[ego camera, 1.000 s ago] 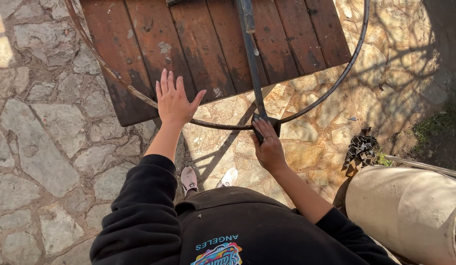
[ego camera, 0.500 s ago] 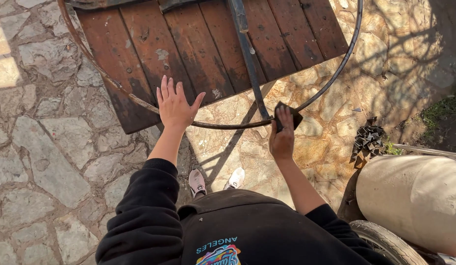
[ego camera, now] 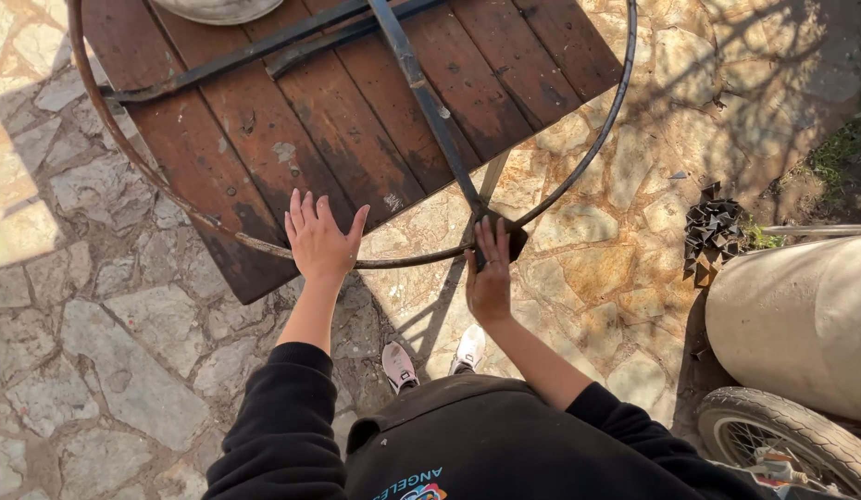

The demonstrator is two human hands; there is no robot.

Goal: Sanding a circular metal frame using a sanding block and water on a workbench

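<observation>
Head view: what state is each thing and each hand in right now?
Left hand: open, fingers spread, flat on the rusty round metal ring.
Right hand: pressing a dark cloth pad where the dark metal crossbar meets the ring.
Reddish-brown wooden plank board: lying under the ring, worn and stained.
Grey spoked rubber wheel: partly in view.
</observation>
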